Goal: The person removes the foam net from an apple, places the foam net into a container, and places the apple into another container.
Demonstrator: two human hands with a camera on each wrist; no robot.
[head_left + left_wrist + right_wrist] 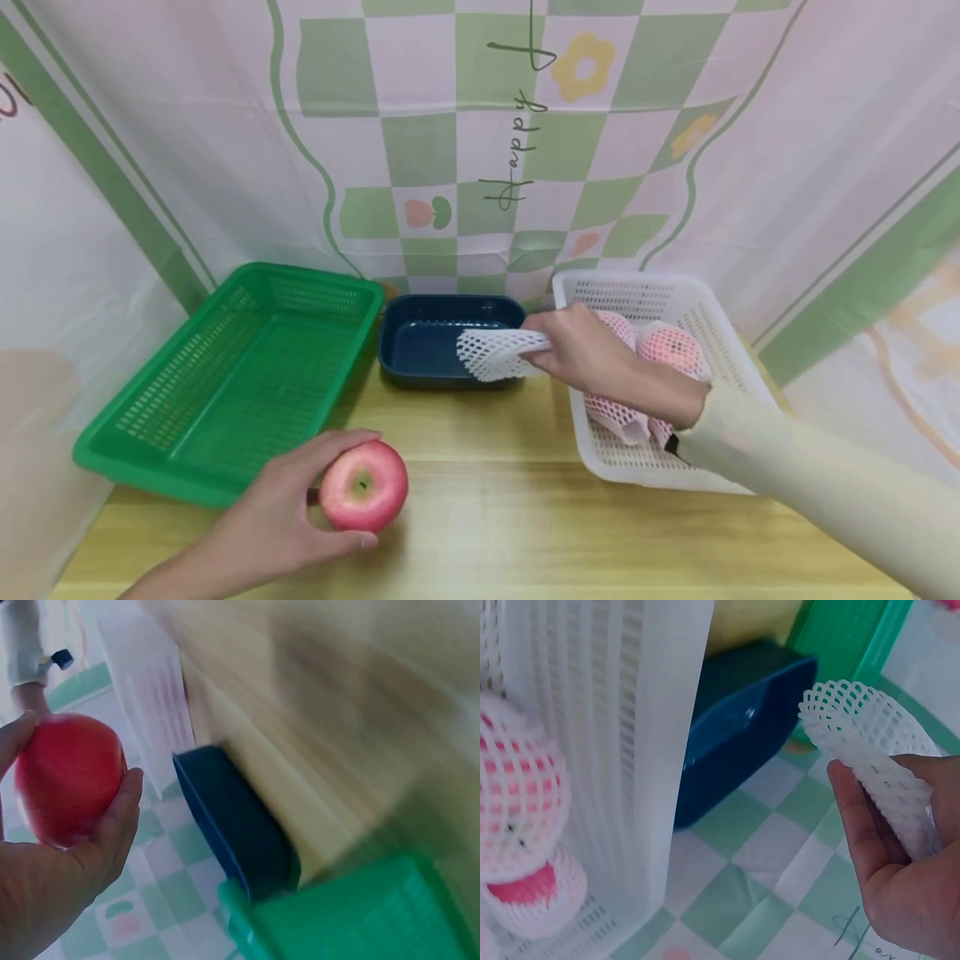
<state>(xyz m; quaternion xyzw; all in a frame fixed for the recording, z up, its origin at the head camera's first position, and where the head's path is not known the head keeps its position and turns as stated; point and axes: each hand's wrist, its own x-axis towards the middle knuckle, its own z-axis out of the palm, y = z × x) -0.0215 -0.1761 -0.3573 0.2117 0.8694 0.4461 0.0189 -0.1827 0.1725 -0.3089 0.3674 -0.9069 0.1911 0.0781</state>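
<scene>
Surroundings, as my feed shows them: 1 wood-grain table (495, 517); behind it, 1 green-and-white checked cloth (487, 142), printed with flowers and lettering. In the way of my head view: a pale sleeve (810, 467) and forearm, crossing the white basket and hiding part of its contents. Containers, 3: 1 green basket (281, 367), slotted walls, at left; 1 dark blue dish (420, 337), between the baskets, its right end partly screened by the net; 1 white basket (633, 279), at right, with at least 3 pink-red fruits (673, 350) in white netting. Hands, 2: left hand (281, 504), fingers and thumb grasping 1 bare red apple (366, 486) over the table, near the green basket's front corner; right hand (588, 350), pinching 1 flattened white foam net (495, 354) beside the white basket.
</scene>
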